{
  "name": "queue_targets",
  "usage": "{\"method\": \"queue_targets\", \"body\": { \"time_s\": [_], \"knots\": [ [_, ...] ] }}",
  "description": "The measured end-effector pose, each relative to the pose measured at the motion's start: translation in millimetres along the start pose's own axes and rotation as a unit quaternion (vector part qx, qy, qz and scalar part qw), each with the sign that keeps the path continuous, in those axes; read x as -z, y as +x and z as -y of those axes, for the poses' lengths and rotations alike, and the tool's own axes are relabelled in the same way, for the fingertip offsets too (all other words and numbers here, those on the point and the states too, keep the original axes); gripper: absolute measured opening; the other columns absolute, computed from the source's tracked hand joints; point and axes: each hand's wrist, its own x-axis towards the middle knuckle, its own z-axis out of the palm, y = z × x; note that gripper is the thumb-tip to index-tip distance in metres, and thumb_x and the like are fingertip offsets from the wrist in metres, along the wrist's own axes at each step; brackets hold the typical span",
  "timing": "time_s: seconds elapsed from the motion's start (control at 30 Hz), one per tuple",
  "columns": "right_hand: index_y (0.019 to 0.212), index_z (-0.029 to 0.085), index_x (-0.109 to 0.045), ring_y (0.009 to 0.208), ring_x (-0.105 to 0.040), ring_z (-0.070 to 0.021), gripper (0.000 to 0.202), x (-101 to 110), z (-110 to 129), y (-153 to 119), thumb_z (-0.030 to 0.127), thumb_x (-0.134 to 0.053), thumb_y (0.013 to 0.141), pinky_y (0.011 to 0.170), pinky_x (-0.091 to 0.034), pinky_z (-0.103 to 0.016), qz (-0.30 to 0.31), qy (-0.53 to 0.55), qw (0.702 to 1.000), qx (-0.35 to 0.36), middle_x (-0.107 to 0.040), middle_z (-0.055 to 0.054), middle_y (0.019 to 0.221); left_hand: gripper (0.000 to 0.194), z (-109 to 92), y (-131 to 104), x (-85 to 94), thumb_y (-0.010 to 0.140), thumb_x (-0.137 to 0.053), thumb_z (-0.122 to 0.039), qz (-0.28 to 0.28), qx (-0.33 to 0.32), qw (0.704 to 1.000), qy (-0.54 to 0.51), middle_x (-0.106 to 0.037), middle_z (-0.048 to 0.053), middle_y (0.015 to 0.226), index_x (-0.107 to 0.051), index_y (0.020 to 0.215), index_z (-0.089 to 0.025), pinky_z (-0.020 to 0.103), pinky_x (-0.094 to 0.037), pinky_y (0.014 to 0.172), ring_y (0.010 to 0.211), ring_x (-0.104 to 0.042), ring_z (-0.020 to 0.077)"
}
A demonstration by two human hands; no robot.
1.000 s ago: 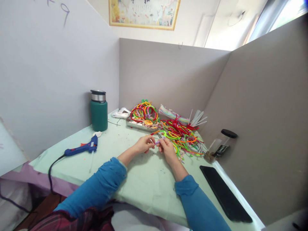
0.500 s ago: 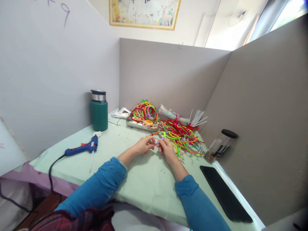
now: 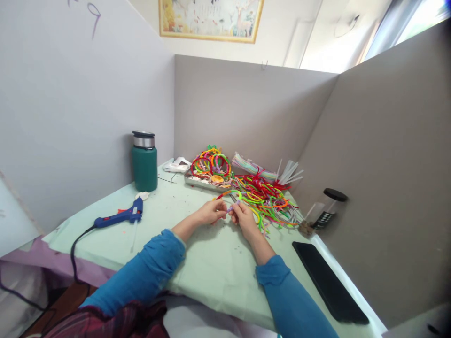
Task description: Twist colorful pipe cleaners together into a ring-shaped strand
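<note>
Between my hands, over the middle of the table, is a loop of pipe cleaner (image 3: 240, 194) in orange, yellow-green and purple. Its arc stands above my fingers, and a purple stretch runs from one hand to the other. My left hand (image 3: 211, 212) is closed, pinching the purple part from the left. From the right, my right hand (image 3: 244, 218) pinches the same part with thumb and forefinger. The exact ends of the loop are hidden by my fingers. Just behind my right hand lies a tangled heap of coloured pipe cleaners (image 3: 269, 197).
A metal tray (image 3: 202, 184) holds several finished-looking rings and small cut pieces. To the left are a blue glue gun (image 3: 118, 218) with a trailing cord and a green bottle (image 3: 144, 169). On the right are a clear jar (image 3: 326, 211) and a black flat slab (image 3: 329, 281). Grey partitions surround the table.
The loop has tilted up slightly, so more of its orange and green arc shows above my hands. Both hands keep their pinch in nearly the same place.
</note>
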Motion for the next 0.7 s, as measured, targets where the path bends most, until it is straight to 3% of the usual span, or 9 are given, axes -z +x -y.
{"method": "queue_targets", "body": {
  "time_s": [0.2, 0.37, 0.57, 0.7],
  "knots": [
    [0.077, 0.019, -0.053, 0.04, -0.041, -0.0079, 0.032, -1, -3, 1, 0.051, -0.053, 0.078, 0.039, -0.029, -0.021, 0.014, -0.022, 0.999, 0.025, -0.056, 0.004, 0.058, 0.023, 7, 4, -1.5, 0.077, -0.052, -0.037, -0.042, 0.022, 0.997, 0.062, -0.061, -0.001, 0.062, -0.057, 0.081, -0.015, 0.02, -0.032, 0.043, 0.039, -0.043, 0.0068],
    [0.08, 0.019, -0.052, 0.041, -0.042, -0.0081, 0.03, -1, -6, 2, 0.049, -0.053, 0.077, 0.038, -0.028, -0.021, 0.004, -0.024, 0.999, 0.024, -0.058, 0.004, 0.063, 0.024, -1, 1, 0.2, 0.08, -0.048, -0.029, -0.049, -0.036, 0.973, 0.223, -0.061, 0.0, 0.06, -0.065, 0.068, -0.015, 0.02, -0.032, 0.053, 0.056, -0.05, 0.0104],
    [0.079, 0.02, -0.052, 0.04, -0.041, -0.008, 0.028, 0, -9, 3, 0.048, -0.053, 0.079, 0.038, -0.028, -0.021, 0.004, -0.035, 0.999, 0.041, -0.058, 0.004, 0.064, 0.025, -2, 0, -1.4, 0.08, -0.046, -0.024, -0.057, -0.089, 0.948, 0.302, -0.061, 0.001, 0.061, -0.066, 0.069, -0.015, 0.022, -0.028, 0.053, 0.056, -0.047, 0.0103],
    [0.072, 0.021, -0.048, 0.038, -0.038, -0.0083, 0.029, 0, -7, 3, 0.048, -0.052, 0.08, 0.039, -0.028, -0.022, -0.009, -0.058, 0.997, 0.051, -0.052, 0.005, 0.053, 0.022, -2, 0, -5.2, 0.078, -0.047, -0.021, -0.078, -0.091, 0.939, 0.321, -0.06, 0.001, 0.059, -0.065, 0.066, -0.015, 0.022, -0.027, 0.053, 0.053, -0.045, 0.0099]
  ]
}}
